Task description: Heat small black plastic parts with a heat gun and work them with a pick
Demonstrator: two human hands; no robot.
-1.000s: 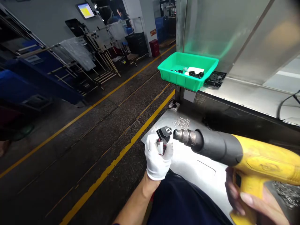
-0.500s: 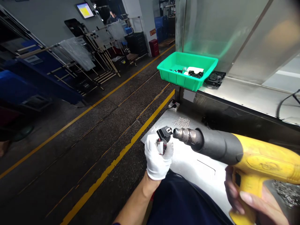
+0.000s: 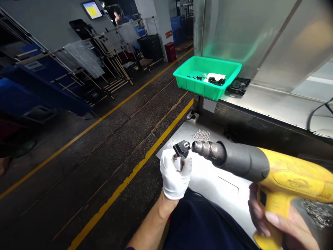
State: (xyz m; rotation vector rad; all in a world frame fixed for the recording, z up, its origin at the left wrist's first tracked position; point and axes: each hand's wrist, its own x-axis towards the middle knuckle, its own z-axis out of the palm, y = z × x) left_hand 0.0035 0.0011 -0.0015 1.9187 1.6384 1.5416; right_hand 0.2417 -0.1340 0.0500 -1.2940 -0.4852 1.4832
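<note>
white-gloved left hand [image 3: 174,178] clamped on small black part [image 3: 181,150], held up near edge of metal sheet [image 3: 229,198]; right hand [image 3: 275,225] clamped around yellow heat gun [image 3: 293,180], nozzle [image 3: 208,150] just beside part; part not yet set down

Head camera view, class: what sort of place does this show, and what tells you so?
Probably a factory production floor or assembly workshop. A yellow-and-black heat gun is held over a bright metal work surface, a green plastic tray holds small black parts, and painted yellow lines mark the dark floor.
</note>
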